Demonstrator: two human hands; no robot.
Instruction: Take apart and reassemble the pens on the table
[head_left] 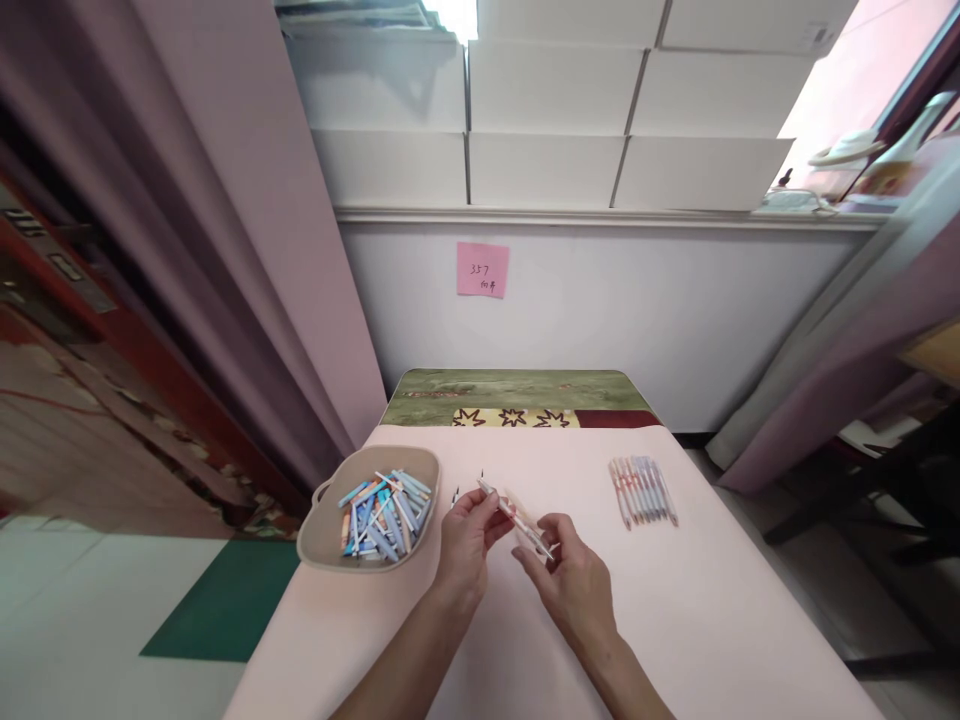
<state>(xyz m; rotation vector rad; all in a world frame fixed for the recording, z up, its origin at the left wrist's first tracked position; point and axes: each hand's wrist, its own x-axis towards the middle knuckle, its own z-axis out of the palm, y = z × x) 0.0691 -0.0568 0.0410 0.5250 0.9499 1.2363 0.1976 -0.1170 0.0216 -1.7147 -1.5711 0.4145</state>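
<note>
A slim white pen (517,516) with reddish markings slants down to the right over the table. My left hand (466,535) pinches its upper part between thumb and fingers. By the pen's lower end is my right hand (576,575), thumb and forefinger apart; whether a finger touches the pen I cannot tell. Small dark tips (455,494) of thin pieces show just beyond my left hand, the rest of them hidden. Left of it stands a beige basket (319,550) holding many blue, white and orange pen parts (382,515). Several pens (643,490) lie side by side at the right.
A pale pink cover lies over the table (720,620), with a green patterned strip (517,388) bare at the back. A pink note (482,270) sticks to the wall below stacked white boxes (547,170). Curtains (210,200) hang on the left.
</note>
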